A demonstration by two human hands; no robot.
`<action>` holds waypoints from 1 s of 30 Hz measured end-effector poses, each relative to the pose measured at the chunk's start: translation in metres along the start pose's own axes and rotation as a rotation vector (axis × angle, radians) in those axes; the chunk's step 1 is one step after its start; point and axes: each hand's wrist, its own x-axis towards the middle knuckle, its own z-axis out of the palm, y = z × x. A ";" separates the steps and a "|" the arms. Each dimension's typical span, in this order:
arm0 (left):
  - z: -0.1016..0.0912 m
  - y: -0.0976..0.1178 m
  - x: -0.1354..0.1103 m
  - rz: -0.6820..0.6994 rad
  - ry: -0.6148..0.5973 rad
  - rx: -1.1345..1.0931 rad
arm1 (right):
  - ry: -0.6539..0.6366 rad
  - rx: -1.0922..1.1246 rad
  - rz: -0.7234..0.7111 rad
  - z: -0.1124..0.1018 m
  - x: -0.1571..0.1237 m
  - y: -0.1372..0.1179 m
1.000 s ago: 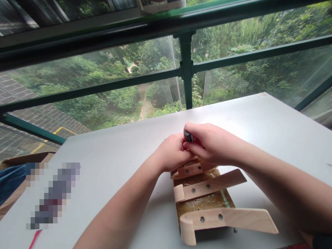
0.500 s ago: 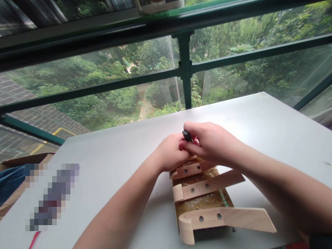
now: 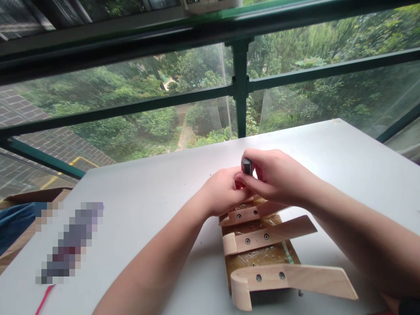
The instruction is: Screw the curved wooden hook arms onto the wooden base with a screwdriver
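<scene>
A wooden rack (image 3: 262, 258) with three curved hook arms screwed to a brownish board lies flat on the white table (image 3: 147, 210). My right hand (image 3: 278, 177) is closed round a tool with a dark end (image 3: 246, 166) and a trace of red, held upright over the rack's far end. My left hand (image 3: 223, 192) is curled right against it, fingers pressed at the tool's lower part by the farthest hook arm (image 3: 249, 213). What the left fingers pinch is hidden.
A blurred-out oblong thing (image 3: 68, 243) lies on the table's left part, with a red cord (image 3: 44, 299) at the near edge. A cardboard box with blue cloth (image 3: 16, 214) stands off the left edge. Glass railing panels with green bars (image 3: 239, 87) stand behind the table.
The tool's dark end has turned from tilted to more upright in my right hand. Both hands stay at the rack's far end; the view shifted slightly.
</scene>
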 end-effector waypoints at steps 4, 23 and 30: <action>-0.001 0.003 -0.001 -0.008 0.005 -0.049 | 0.030 -0.018 -0.003 -0.002 0.000 0.002; 0.001 0.000 -0.001 -0.016 -0.010 -0.042 | 0.052 -0.058 0.016 -0.002 0.001 0.005; 0.001 -0.002 -0.001 -0.008 -0.013 0.009 | 0.035 -0.035 0.010 0.006 0.001 0.004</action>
